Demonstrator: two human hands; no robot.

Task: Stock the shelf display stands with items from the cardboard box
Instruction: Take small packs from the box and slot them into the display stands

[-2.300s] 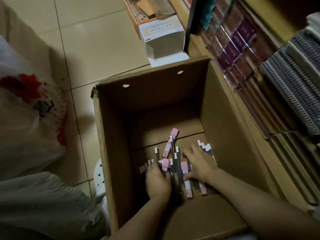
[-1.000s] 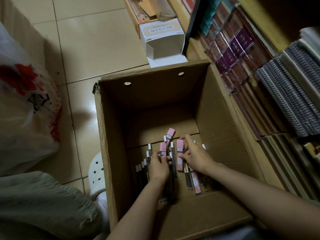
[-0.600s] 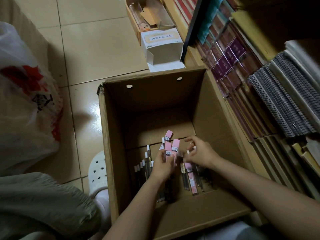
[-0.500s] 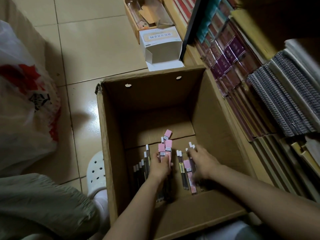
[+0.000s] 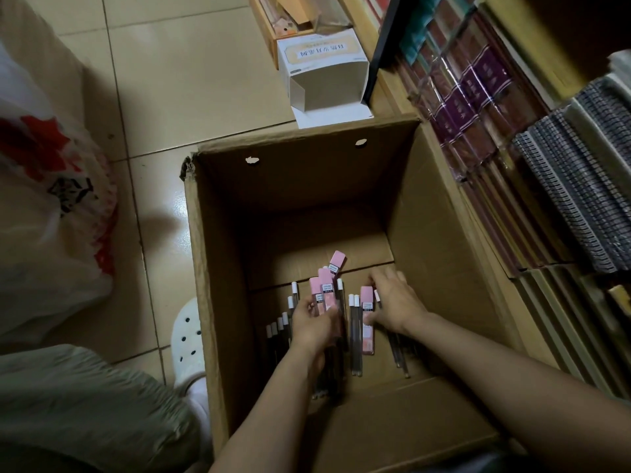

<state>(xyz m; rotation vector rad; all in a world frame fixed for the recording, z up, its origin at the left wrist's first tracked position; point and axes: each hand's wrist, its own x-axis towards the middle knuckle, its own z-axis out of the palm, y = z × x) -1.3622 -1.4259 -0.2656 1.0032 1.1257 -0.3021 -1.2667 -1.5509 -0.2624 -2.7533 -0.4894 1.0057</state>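
Observation:
A deep open cardboard box (image 5: 218, 302) stands on the tiled floor. Slim packs with pink tops and thin dark tubes with white caps (image 5: 355, 332) lie on its bottom. Both my arms reach down into it. My left hand (image 5: 312, 324) grips a bunch of pink-topped packs (image 5: 324, 290) that stick up past its fingers. My right hand (image 5: 396, 302) rests palm down on the loose items at the right, its thumb beside one pink pack (image 5: 367, 308); whether it holds anything is hidden.
Shelves (image 5: 512, 138) packed with wrapped notebooks and spiral pads run along the right. A small open white carton (image 5: 324, 73) and a wooden tray (image 5: 273, 18) lie beyond the box. A plastic bag (image 5: 51, 206) sits at the left, my white shoe (image 5: 189, 339) beside the box.
My right hand left the bunch and dropped onto the loose items at the right. The left hand keeps its bunch of pink packs. The view shifted slightly.

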